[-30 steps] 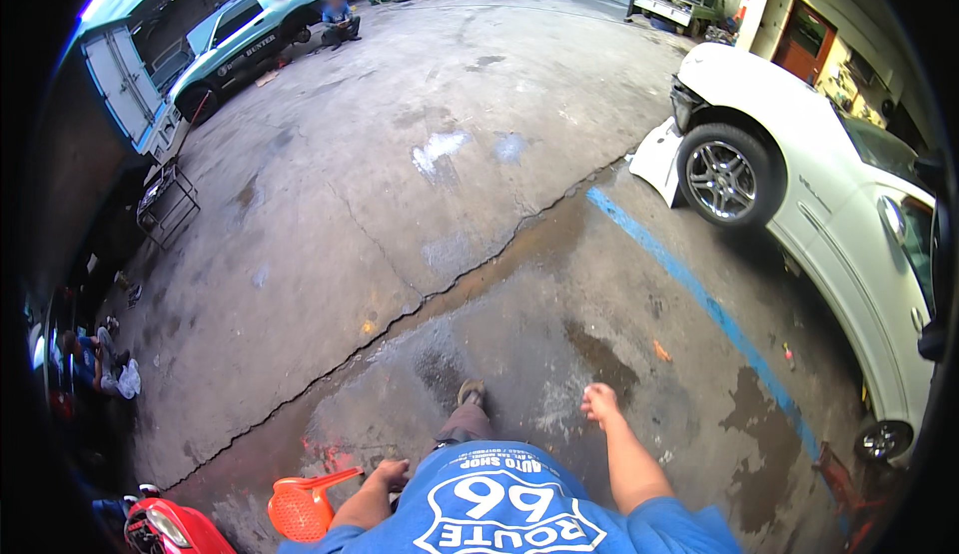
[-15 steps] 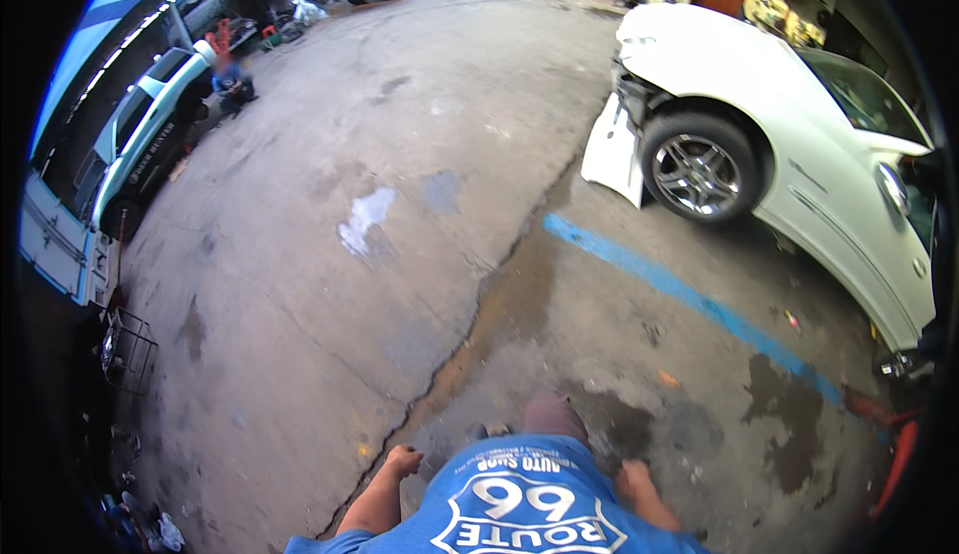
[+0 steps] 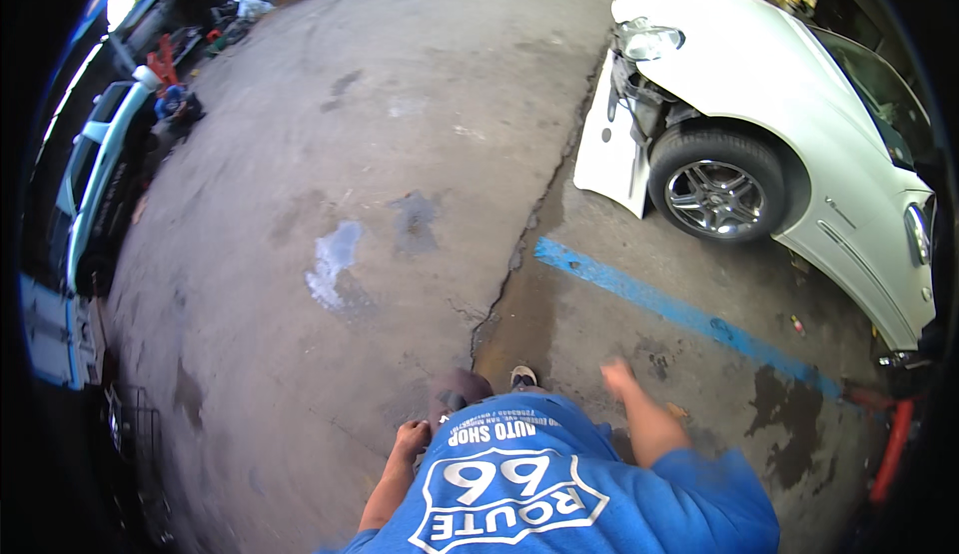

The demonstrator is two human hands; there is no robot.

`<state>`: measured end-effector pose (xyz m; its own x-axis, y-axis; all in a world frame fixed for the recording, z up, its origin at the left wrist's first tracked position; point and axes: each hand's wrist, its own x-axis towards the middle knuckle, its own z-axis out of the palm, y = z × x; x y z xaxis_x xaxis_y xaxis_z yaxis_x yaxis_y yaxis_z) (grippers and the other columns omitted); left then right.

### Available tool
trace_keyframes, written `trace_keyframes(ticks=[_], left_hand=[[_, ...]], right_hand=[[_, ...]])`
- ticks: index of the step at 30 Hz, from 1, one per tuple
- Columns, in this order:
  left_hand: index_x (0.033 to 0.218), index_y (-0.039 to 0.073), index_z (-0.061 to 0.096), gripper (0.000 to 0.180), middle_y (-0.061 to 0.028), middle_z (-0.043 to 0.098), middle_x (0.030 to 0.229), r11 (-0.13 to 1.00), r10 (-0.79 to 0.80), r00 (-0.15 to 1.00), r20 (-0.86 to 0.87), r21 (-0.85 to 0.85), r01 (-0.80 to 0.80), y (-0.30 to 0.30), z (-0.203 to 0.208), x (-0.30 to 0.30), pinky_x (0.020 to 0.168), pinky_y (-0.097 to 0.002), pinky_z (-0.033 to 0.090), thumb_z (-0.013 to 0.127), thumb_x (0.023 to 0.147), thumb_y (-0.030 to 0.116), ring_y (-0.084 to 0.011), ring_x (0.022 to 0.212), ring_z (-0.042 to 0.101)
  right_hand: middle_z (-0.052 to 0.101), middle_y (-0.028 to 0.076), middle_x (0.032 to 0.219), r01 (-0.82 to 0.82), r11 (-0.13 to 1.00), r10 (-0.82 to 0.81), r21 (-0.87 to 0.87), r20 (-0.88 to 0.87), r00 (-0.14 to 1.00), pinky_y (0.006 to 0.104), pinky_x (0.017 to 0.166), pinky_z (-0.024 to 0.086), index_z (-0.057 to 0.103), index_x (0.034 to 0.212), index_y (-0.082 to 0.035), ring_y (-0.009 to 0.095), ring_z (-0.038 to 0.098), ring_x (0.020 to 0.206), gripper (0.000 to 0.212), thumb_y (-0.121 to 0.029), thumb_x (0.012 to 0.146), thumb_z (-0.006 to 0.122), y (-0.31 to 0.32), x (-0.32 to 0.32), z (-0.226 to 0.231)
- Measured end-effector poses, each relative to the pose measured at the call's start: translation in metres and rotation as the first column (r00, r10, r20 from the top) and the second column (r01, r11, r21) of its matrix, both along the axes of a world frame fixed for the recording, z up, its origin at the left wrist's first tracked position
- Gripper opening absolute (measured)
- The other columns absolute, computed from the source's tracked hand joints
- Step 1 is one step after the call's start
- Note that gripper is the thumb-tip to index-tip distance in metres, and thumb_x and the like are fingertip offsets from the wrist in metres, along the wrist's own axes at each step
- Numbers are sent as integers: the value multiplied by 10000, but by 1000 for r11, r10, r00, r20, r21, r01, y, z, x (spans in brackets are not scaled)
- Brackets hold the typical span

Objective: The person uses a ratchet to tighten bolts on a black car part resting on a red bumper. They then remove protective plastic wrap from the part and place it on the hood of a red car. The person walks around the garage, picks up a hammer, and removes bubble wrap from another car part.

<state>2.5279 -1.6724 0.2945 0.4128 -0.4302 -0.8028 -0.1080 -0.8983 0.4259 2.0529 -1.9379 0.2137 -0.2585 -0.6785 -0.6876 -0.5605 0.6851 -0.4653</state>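
My left hand [image 3: 412, 438] hangs beside the front of my blue shirt [image 3: 529, 474], near my dark trouser leg [image 3: 458, 392]. Its fingers are curled in, and nothing shows in them. On the other side, my right hand [image 3: 617, 374] swings out ahead of my body over the concrete, smeared by motion, so its fingers are unclear. I see no object at either hand. A sandalled foot [image 3: 522, 377] shows in front of the shirt hem, on the stained floor.
A white car [image 3: 749, 64] stands at the right, its detached-looking white bumper panel [image 3: 611, 149] beside the front wheel [image 3: 717, 194]. A blue line [image 3: 669, 301] and a long crack [image 3: 529, 234] cross the concrete. A person [image 3: 175, 106] crouches by a light-blue vehicle [image 3: 92, 159] at far left.
My body has moved forward and the view has tilted and shifted. My right hand has swung forward; a sandalled foot has come into sight. The white car and blue line sit differently in view.
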Motion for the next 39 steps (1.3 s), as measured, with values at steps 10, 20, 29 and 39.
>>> trace_keyframes(ticks=[10,20,29,39], left_hand=[[1286,60,594,483,-160,687,1175,933,-233,959,-164,241,268,-155,-104,200,724,-428,547,571,950,406,-284,928,693],[1140,56,629,324,-132,701,999,960,-164,986,-10,228,162,-608,-8,458,594,-390,527,537,957,306,-253,764,687],[1419,180,487,595,-128,632,1300,879,-59,932,-357,425,218,-917,-65,438,776,-438,559,600,907,461,-257,967,696],[1322,57,551,605,-198,675,1169,935,-284,944,-167,168,311,-1298,-16,394,772,-463,545,420,990,546,-297,938,689]], right_hand=[[675,39,974,-158,842,432,-516,469,771,299,723,507,604,1256,-44,126,628,789,365,-234,946,636,-393,348,115],[697,160,1076,223,908,-259,355,57,964,441,675,545,641,1237,-32,293,694,838,450,-371,941,622,-360,277,32],[632,123,904,413,672,-690,615,317,651,426,625,505,650,1099,-60,276,616,716,288,-275,994,489,-588,237,-15],[662,84,898,196,979,-164,-57,352,922,333,561,512,639,1125,-38,188,649,684,304,-250,908,665,-1153,383,49]])
